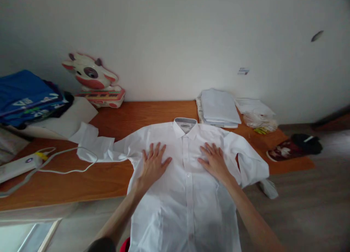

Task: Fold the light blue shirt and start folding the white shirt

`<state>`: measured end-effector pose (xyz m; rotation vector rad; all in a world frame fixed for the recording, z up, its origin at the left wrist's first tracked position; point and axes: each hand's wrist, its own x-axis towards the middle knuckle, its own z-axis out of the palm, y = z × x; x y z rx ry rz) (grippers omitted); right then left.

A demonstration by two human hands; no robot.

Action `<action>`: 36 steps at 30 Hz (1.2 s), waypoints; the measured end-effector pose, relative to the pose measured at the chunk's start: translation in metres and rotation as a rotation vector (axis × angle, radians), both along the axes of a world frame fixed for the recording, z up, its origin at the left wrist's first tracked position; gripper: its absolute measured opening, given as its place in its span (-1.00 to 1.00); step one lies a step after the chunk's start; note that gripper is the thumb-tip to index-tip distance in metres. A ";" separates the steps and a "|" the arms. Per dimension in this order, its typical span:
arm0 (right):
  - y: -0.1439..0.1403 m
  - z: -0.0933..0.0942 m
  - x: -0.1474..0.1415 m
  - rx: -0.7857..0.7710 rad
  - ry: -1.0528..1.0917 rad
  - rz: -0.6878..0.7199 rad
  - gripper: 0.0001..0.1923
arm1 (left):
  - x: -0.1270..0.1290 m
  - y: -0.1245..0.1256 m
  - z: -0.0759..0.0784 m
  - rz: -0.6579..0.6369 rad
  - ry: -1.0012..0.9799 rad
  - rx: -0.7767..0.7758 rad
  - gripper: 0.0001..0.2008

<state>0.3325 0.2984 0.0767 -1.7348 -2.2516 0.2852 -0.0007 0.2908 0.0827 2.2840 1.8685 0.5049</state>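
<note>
— How does the white shirt [188, 179] lie relative to the person?

— Front side up and buttoned, with the collar [185, 125] at the far end and the hem hanging off the near edge of the table [82, 179] toward the person. Its long axis runs straight away from the body, along the button placket.

— And the hands?

— Both rest flat on the chest of the shirt, one on each side of the placket. The left hand [153, 164] has its fingers spread wide, palm down; the right hand [214, 160] lies the same way, fingers slightly closer together. Neither grips any cloth (they press or smooth, nothing is pinched).

— Which hand is nearer the sleeves?

— The left hand is nearer the left sleeve [94, 144], which stretches out sideways across the table and ends crumpled near a white cable [68, 161]. The right hand is just beside the right sleeve [253, 164], which is bent back on itself and droops over the table's edge.

— Anything close by?

— A stack of folded white cloth [218, 108] sits just beyond the collar to the right, a cow figure [91, 75] stands against the wall, and blue fabric [24, 95] is piled at the far left, all well apart from the hands.
</note>
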 end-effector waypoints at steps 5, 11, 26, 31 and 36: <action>0.032 -0.019 -0.040 -0.057 -0.111 0.158 -0.06 | -0.059 0.037 -0.029 0.079 0.137 0.033 -0.29; 0.111 -0.015 -0.086 0.017 -0.145 0.104 -0.09 | -0.099 0.075 -0.030 0.136 0.177 -0.009 -0.28; 0.052 -0.044 -0.035 0.174 -0.056 0.091 -0.22 | -0.088 0.011 -0.028 -0.043 -0.012 0.039 -0.29; 0.042 0.003 -0.039 0.058 0.395 0.147 -0.56 | -0.103 -0.016 -0.024 0.014 -0.216 0.059 -0.58; -0.027 0.155 -0.074 -0.061 1.026 0.610 -0.68 | -0.096 -0.016 -0.023 0.006 -0.167 0.123 -0.63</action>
